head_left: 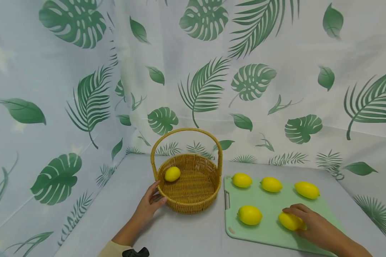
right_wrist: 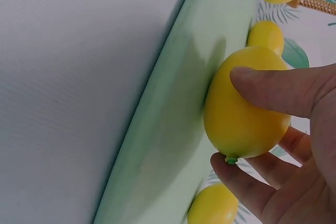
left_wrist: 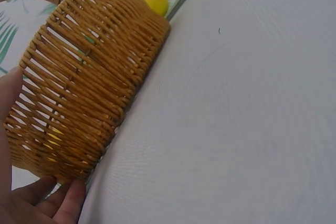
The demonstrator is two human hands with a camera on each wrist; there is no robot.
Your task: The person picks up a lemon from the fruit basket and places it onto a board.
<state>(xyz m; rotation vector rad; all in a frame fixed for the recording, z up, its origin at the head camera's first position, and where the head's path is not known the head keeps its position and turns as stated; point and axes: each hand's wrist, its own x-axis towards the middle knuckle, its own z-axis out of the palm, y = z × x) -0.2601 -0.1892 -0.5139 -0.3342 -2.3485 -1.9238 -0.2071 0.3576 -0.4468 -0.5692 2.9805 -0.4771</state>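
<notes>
A round wicker basket (head_left: 193,207) with a tall arched handle stands on the table, one lemon (head_left: 172,174) inside it at the left. My left hand (head_left: 149,203) holds the basket's left side, thumb and fingers spread along the woven wall (left_wrist: 89,87). On the right, my right hand (head_left: 312,226) grips a lemon (head_left: 289,221) over the light green cutting board (head_left: 270,235). In the right wrist view the thumb presses one side of that lemon (right_wrist: 247,114), with fingers behind it and near its green stem tip. Whether it touches the board is hard to tell.
More lemons lie on the board: one at front left (head_left: 249,215), and a back row of three, left (head_left: 242,180), middle (head_left: 271,184) and right (head_left: 307,190). A leaf-printed cloth (head_left: 206,107) hangs behind the white table (head_left: 193,235). The board stands just right of the basket.
</notes>
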